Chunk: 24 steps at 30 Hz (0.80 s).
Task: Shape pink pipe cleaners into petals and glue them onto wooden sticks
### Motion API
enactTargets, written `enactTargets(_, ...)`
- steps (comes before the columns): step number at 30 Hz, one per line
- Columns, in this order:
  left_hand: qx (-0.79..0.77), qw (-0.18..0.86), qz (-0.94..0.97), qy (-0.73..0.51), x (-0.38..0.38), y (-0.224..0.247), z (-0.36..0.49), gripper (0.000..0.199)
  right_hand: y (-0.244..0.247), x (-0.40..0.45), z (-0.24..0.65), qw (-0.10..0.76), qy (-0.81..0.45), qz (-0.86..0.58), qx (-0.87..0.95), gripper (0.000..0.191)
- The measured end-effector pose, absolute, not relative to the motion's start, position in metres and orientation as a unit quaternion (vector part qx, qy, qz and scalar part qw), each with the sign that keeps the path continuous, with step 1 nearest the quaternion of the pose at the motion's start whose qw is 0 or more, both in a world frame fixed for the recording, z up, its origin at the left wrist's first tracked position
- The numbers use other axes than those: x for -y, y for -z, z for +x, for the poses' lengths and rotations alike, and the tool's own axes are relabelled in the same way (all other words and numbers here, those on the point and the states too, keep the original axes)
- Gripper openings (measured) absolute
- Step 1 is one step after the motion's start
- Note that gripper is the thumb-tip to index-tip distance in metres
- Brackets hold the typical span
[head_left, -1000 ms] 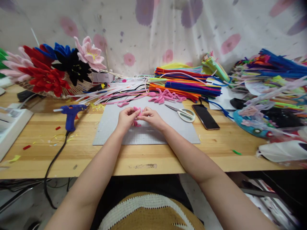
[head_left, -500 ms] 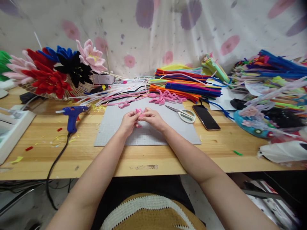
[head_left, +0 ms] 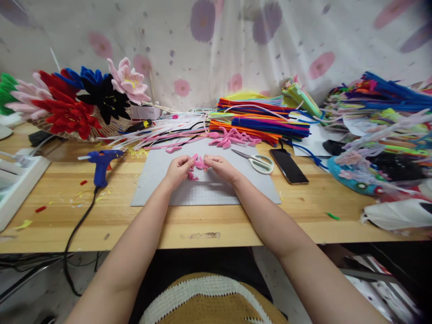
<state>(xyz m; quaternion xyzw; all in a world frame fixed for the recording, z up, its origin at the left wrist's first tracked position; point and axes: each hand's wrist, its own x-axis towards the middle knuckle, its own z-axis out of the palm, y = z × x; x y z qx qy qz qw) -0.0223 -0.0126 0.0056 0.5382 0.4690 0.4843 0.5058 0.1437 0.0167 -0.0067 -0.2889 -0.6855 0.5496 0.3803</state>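
Over the grey cutting mat (head_left: 222,191), both hands pinch a small pink fuzzy piece (head_left: 200,164) with several short lobes. My left hand (head_left: 180,170) is closed on its left side, and pink tips hang below those fingers. The fingers of my right hand (head_left: 219,167) are closed on its right end. A small gap with pink showing lies between the hands. Behind them, a pile of pink shaped pipe-cleaner pieces (head_left: 231,137) rests at the mat's back edge, with one loose pink piece (head_left: 173,149) to its left. White-handled scissors (head_left: 261,164) lie right of my right hand.
A blue glue gun (head_left: 102,166) with a black cord stands at left, near a white power strip (head_left: 25,184). Fuzzy flowers (head_left: 72,114) fill the back left. Bundles of coloured pipe cleaners (head_left: 259,123) lie behind the mat. A phone (head_left: 289,166) lies at right.
My hands have moved apart a little, left hand leftward and right hand rightward, so more of the pink piece shows between them.
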Motion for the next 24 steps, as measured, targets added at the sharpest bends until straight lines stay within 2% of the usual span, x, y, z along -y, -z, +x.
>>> enactTargets(6, -0.454, 0.482, 0.571, -0.485, 0.0151, -0.0086, -0.0229, 0.037, 0.0085, -0.0168, 0.1395, 0.408, -0.579, -0.292, 0.643, 0.045)
enactTargets(11, -0.456, 0.479, 0.563, -0.496, 0.0139, -0.0068, -0.0243, 0.035, 0.0022, -0.0134, 0.1392, 0.399, -0.625, -0.274, 0.612, 0.042)
enactTargets(24, -0.421, 0.433, 0.644, -0.469, 0.0212, -0.0099, -0.023, 0.035, 0.005, -0.0155, 0.1357, 0.418, -0.629, -0.309, 0.578, 0.041)
